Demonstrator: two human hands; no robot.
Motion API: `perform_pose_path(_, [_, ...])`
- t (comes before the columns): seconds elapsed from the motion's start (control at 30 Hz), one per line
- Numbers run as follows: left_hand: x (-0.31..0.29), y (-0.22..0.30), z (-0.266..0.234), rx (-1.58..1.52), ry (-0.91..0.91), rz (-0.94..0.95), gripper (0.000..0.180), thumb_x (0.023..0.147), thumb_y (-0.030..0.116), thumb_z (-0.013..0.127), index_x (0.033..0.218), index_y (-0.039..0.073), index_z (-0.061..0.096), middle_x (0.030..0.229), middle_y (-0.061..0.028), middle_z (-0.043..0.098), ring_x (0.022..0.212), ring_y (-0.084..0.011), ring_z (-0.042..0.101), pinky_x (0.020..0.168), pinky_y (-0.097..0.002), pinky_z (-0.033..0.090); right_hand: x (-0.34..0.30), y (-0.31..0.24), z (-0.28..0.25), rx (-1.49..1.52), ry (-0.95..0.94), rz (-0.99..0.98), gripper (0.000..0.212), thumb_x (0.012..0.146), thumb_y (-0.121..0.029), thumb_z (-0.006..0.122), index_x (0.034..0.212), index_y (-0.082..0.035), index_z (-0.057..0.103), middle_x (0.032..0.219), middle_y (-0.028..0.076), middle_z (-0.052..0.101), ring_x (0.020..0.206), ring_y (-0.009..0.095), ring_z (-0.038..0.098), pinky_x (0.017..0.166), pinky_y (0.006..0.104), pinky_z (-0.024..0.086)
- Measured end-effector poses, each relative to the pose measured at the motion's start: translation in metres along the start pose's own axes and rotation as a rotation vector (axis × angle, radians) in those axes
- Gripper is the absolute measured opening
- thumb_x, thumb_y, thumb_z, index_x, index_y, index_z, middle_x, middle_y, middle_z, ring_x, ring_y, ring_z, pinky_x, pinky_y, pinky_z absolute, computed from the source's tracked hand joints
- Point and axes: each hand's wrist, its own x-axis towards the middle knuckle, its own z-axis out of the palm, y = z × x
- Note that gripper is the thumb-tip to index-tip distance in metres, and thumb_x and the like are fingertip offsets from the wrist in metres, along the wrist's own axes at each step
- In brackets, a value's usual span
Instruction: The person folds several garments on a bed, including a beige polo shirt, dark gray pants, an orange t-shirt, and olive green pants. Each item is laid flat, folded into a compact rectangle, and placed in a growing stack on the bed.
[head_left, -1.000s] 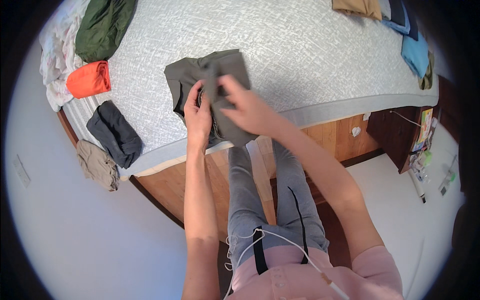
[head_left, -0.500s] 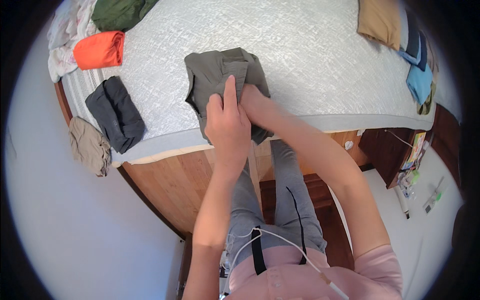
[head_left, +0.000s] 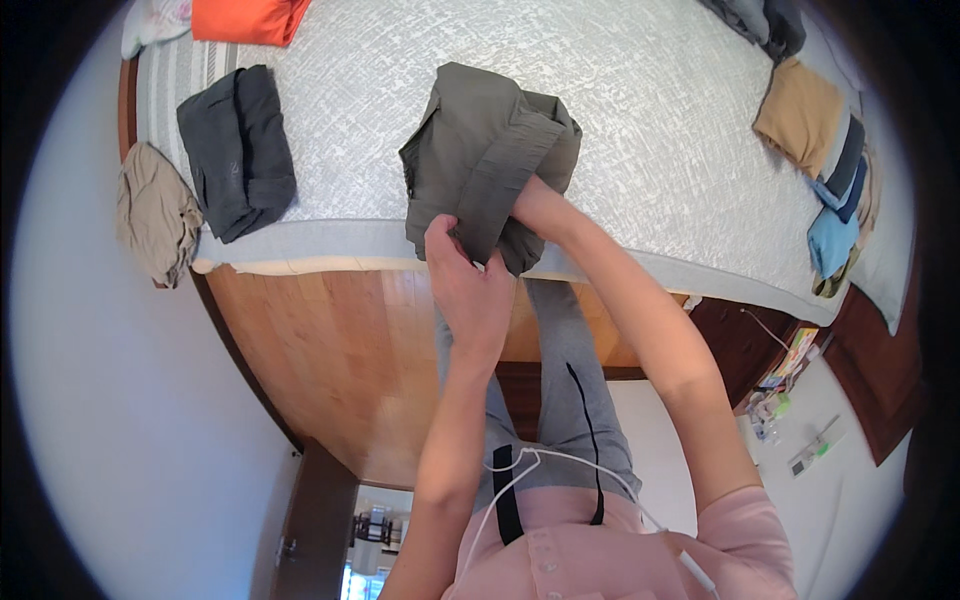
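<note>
A folded grey-green garment [head_left: 470, 140], with a wide waistband-like band running diagonally across it, lies near the front edge of the bed. My left hand [head_left: 470, 285] is at the band's near end, fingers and thumb closed around the cloth edge. From the right, my right hand [head_left: 540, 208] reaches in under the band. Its fingers are hidden inside the fold, so their grip does not show.
At the left lie folded dark grey clothing [head_left: 238, 150], a crumpled beige cloth [head_left: 158, 215] and an orange folded garment [head_left: 250, 20]. Toward the right edge are tan folded clothing [head_left: 800, 115] and blue pieces [head_left: 832, 240]. A dark wooden bedside cabinet [head_left: 735, 335] stands below the bed edge.
My left hand has gone from pointing across the garment to gripping the band's near end. The band now lies flatter and wider, and my right hand remains tucked under it. The view has shifted.
</note>
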Motion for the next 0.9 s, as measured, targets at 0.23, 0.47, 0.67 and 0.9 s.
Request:
perform_pose_path(0.23, [-0.003, 0.008, 0.002, 0.1, 0.104, 0.207, 0.058, 0.08, -0.003, 0.069, 0.133, 0.006, 0.049, 0.11, -0.0173, 0.055, 0.096, -0.041, 0.062, 0.078, -0.0473, 0.053, -0.01, -0.011, -0.015, 0.241, -0.166, 0.305, 0.04, 0.103, -0.027, 0.054, 0.135, -0.002, 0.057, 0.136, 0.012, 0.062, 0.123, 0.021, 0.059, 0.105, 0.0356, 0.048])
perform_pose_path(0.47, [-0.012, -0.008, 0.009, 0.387, 0.066, 0.296, 0.062, 0.076, -0.005, 0.07, 0.134, 0.006, 0.05, 0.099, -0.0126, 0.053, 0.083, -0.0351, 0.063, 0.066, -0.0444, 0.053, 0.003, 0.001, -0.001, -1.103, -0.536, -0.012, 0.034, 0.093, -0.033, 0.063, 0.117, -0.01, 0.069, 0.123, 0.013, 0.069, 0.118, 0.031, 0.061, 0.099, 0.0376, 0.047])
perform_pose_path(0.67, [-0.011, -0.007, 0.016, 0.378, 0.006, 0.241, 0.075, 0.074, -0.003, 0.073, 0.143, 0.008, 0.047, 0.1, -0.0123, 0.053, 0.082, -0.0325, 0.063, 0.066, -0.0428, 0.054, -0.011, 0.007, -0.023, -1.313, -0.519, -0.459, 0.027, 0.09, -0.026, 0.062, 0.11, -0.009, 0.07, 0.115, 0.013, 0.07, 0.115, 0.03, 0.063, 0.096, 0.0392, 0.048])
perform_pose_path(0.9, [-0.007, -0.006, 0.026, 0.438, 0.069, 0.426, 0.081, 0.073, -0.002, 0.072, 0.149, 0.01, 0.045, 0.095, -0.0097, 0.054, 0.079, -0.0291, 0.063, 0.06, -0.0396, 0.054, 0.0, 0.021, -0.049, -1.435, -0.072, -0.759, 0.035, 0.091, -0.024, 0.06, 0.123, -0.01, 0.067, 0.124, 0.012, 0.066, 0.118, 0.032, 0.061, 0.103, 0.0456, 0.046])
